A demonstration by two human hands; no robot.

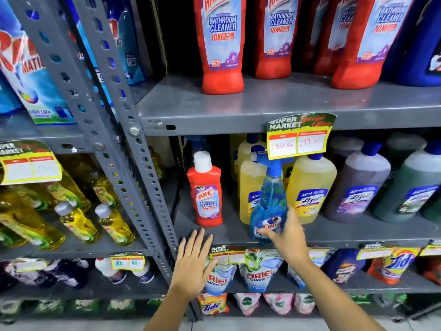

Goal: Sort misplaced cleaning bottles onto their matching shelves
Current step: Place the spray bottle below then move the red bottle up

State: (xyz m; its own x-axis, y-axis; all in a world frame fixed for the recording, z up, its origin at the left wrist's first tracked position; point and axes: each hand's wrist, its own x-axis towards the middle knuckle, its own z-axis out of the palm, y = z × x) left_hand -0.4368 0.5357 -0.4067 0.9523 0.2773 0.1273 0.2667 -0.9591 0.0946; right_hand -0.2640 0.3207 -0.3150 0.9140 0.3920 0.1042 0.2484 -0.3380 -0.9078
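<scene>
My right hand (290, 231) grips the base of a blue Colin spray bottle (270, 199), which stands at the front edge of the middle shelf (214, 232) before the yellow Lizol bottles (310, 187). A small red Harpic bathroom cleaner bottle (207, 191) with a white cap stands alone to its left on the same shelf. My left hand (193, 261) hovers open just below that shelf's edge, under the small Harpic, fingers spread. Large red Harpic bottles (222, 44) line the shelf above.
Grey slotted uprights (133, 139) split the rack; yellow dish-liquid bottles (76, 223) fill the left bay. Purple and green Lizol bottles (358, 185) stand right of the yellow ones. A price tag (299, 137) hangs over the spray head. Ariel and Tide pouches (260, 271) sit below.
</scene>
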